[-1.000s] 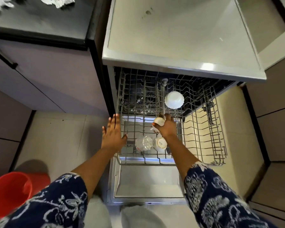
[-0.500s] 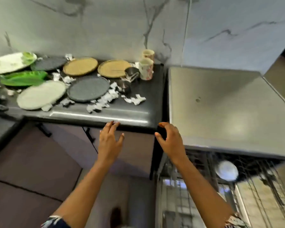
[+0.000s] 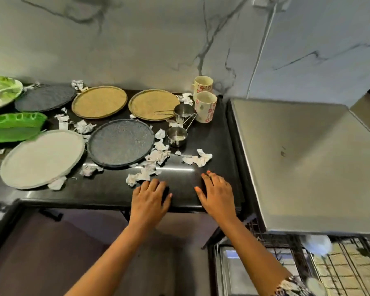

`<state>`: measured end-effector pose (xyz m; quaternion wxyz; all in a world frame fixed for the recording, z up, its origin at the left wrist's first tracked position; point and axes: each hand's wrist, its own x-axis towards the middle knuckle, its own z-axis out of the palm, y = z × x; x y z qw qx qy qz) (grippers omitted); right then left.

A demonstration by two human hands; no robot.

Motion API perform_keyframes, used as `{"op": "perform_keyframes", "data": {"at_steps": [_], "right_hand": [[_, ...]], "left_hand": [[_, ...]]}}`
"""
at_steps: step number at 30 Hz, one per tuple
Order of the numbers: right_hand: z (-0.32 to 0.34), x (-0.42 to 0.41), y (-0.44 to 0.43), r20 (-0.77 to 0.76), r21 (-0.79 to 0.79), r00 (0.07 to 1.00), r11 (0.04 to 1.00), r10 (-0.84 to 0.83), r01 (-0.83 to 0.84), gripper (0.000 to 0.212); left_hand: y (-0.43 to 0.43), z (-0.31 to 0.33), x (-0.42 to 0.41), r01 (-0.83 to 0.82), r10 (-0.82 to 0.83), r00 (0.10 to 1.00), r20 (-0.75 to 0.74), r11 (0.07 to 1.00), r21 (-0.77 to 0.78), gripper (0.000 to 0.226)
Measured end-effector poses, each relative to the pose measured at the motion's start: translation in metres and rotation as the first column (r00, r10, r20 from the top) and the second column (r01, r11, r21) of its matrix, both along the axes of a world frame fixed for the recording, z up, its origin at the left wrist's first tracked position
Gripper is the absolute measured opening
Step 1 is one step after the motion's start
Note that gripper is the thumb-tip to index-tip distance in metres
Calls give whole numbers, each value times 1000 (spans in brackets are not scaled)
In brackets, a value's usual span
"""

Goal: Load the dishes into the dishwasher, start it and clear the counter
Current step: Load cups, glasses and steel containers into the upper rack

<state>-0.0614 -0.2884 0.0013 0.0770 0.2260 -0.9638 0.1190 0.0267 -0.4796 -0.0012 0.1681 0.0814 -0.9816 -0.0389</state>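
Over the counter [image 3: 107, 194] edge, left hand [image 3: 149, 202] and right hand [image 3: 217, 196] hover apart, fingers relaxed; both hold nothing.

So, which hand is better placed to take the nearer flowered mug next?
Probably the right hand. It is open and empty over the right end of the counter, almost straight in front of the flowered mug. The left hand, also empty, is further left, nearer the paper scraps.

Seven plates [image 3: 120, 143], two floral mugs [image 3: 205, 106], two steel measuring cups [image 3: 176, 136]
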Motion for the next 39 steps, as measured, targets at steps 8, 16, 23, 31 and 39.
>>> {"op": "perform_keyframes", "data": {"at_steps": [8,16,23,31,39], "right_hand": [[21,-75,-7,81,-220,997,975,14,4,21],[41,-165,-17,69,-378,997,926,40,-11,16],[56,-208,-65,9,-519,980,839,198,-165,17],[43,-242,-161,19,-55,882,882,470,-469,62],[51,-248,-182,-425,45,713,800,557,-599,29]], "left_hand": [[-33,37,-125,-44,43,999,11,985,167,65],[-47,34,-206,-38,15,988,156,988,148,94],[-81,60,-162,-54,117,965,-233,964,260,84],[-129,61,-129,-252,361,915,-178,858,447,91],[-120,68,-121,-222,359,904,-231,858,463,90]]}}
